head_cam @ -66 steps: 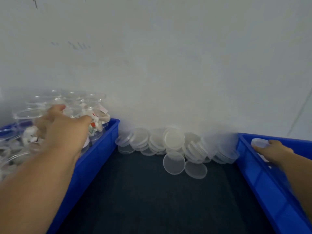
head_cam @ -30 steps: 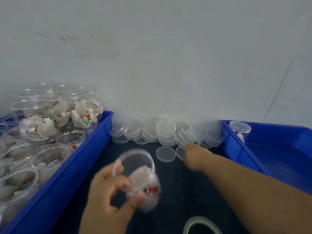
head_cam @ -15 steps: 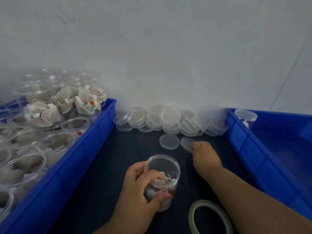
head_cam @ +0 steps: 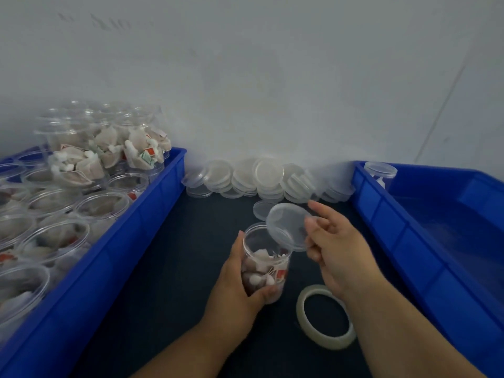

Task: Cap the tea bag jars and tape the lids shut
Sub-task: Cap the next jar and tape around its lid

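Note:
My left hand (head_cam: 237,285) grips a clear plastic jar (head_cam: 268,264) of tea bags, upright on the dark mat, its mouth uncovered. My right hand (head_cam: 335,249) pinches a clear round lid (head_cam: 287,226) by its right edge; the lid is tilted just above the jar's right rim. A roll of clear tape (head_cam: 326,317) lies flat on the mat to the right of the jar, under my right forearm. A heap of loose lids (head_cam: 261,178) leans against the wall behind.
A blue bin (head_cam: 114,257) on the left holds several uncapped jars of tea bags (head_cam: 101,205). A blue bin (head_cam: 403,233) on the right holds one capped jar (head_cam: 380,173) in its far corner. One single lid (head_cam: 261,210) lies on the mat. A white wall is close behind.
My right hand picked a lid off the mat and brought it back over the jar's mouth. My left hand still holds the jar in about the same spot.

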Demonstrator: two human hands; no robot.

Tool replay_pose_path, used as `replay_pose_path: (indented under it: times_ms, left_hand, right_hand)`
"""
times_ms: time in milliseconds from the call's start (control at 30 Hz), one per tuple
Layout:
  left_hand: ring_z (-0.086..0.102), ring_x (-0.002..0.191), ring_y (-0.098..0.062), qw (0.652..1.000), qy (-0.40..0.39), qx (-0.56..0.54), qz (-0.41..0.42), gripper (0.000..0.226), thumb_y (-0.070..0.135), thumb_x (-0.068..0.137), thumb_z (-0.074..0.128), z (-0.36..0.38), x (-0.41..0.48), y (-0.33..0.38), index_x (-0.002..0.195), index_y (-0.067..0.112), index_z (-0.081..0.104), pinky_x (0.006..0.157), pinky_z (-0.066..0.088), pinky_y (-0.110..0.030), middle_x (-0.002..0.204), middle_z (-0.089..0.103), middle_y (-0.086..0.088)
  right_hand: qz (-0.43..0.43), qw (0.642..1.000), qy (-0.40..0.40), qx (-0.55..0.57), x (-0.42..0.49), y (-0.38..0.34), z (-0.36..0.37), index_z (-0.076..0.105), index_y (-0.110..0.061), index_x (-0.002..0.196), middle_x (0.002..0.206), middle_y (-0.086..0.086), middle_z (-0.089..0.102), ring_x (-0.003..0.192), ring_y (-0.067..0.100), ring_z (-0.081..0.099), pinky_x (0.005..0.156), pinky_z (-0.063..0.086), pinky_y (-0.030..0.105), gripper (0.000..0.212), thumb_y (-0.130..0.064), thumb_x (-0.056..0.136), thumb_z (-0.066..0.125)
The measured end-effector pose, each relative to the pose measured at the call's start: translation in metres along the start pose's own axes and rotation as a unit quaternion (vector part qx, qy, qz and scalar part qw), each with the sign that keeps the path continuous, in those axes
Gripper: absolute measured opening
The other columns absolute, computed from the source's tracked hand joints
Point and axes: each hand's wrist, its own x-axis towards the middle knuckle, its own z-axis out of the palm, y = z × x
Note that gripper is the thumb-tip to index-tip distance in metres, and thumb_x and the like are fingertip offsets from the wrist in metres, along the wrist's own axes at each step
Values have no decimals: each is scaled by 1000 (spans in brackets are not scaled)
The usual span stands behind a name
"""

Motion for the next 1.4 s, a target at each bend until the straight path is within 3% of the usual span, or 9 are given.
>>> replay_pose_path:
  times_ms: [233, 367, 433, 633, 767, 900, 1167, 1267, 1400]
  left_hand:
    - [59, 117, 10, 999, -46, -16, 20, 80, 21, 83, 82, 1, 1, -7, 143, 50, 37, 100, 47, -20, 127, 61, 27]
    - [62, 114, 2, 997, -63, -11, 36, 72, 24, 84, 81, 0, 1, -9, 139, 49, 42, 97, 51, -28, 124, 64, 21]
    - [64, 115, -1, 997, -66, -17, 43, 69, 20, 84, 80, 0, 2, -9, 138, 46, 45, 97, 52, -30, 123, 65, 17]
    - [64, 112, 1, 996, -74, -20, 40, 72, 19, 86, 79, 0, 3, -13, 138, 51, 42, 91, 52, -19, 120, 65, 20]
    - [64, 114, -1, 996, -76, -21, 36, 74, 17, 86, 78, 1, 5, -14, 139, 51, 41, 96, 50, -22, 123, 65, 18]
    - [60, 116, 6, 997, -74, -7, 37, 74, 21, 86, 77, 0, 4, -14, 139, 56, 38, 94, 47, -15, 126, 61, 25]
    - [58, 118, 6, 997, -60, 15, 52, 70, 26, 84, 78, 1, 1, -13, 139, 51, 42, 95, 49, -23, 128, 59, 25]
    - [57, 115, 10, 996, -49, 36, 68, 61, 29, 84, 78, 1, 0, -12, 130, 53, 46, 87, 50, -11, 125, 58, 30]
    - [58, 113, 9, 996, -43, 36, 64, 67, 28, 84, 80, 1, 1, -13, 133, 54, 43, 88, 51, -14, 123, 58, 30]
  right_hand:
    - [-72, 959, -6, -273, -3, 9, 13, 69, -50, 86, 94, -35, 64, 89, -12, 59, 70, 43, 16, 8, -47, 89, 62]
    - [-140, 892, -93, -419, -15, 11, 17, 61, -48, 109, 119, -29, 52, 116, -5, 44, 93, 39, 22, 58, -80, 60, 56]
    - [-158, 869, -105, -457, -19, 11, 17, 57, -48, 114, 129, -23, 46, 124, 2, 38, 102, 37, 28, 58, -74, 62, 64]
    - [-137, 892, -205, -379, -15, -1, 5, 64, -59, 108, 139, -35, 38, 130, -8, 37, 107, 40, 27, 39, -39, 76, 78]
    - [-151, 883, -266, -355, -5, -4, -2, 71, -46, 107, 142, -30, 42, 128, -15, 38, 100, 38, 10, 42, -16, 79, 78]
    - [-159, 863, -320, -358, 3, -10, -11, 75, -33, 108, 146, -21, 43, 133, -10, 38, 106, 40, 21, 45, 1, 79, 73]
    - [-174, 824, -142, -520, -8, 2, 13, 51, -66, 114, 111, -30, 30, 110, -4, 28, 85, 32, 16, 58, -74, 59, 68]
    - [-164, 825, -95, -533, -17, 13, 25, 43, -63, 119, 110, -20, 22, 109, 0, 21, 83, 30, 19, 61, -75, 63, 63]
    - [-122, 847, -157, -492, -19, 10, 20, 42, -59, 128, 146, -22, 19, 138, 2, 14, 101, 30, 27, 57, -68, 76, 61]
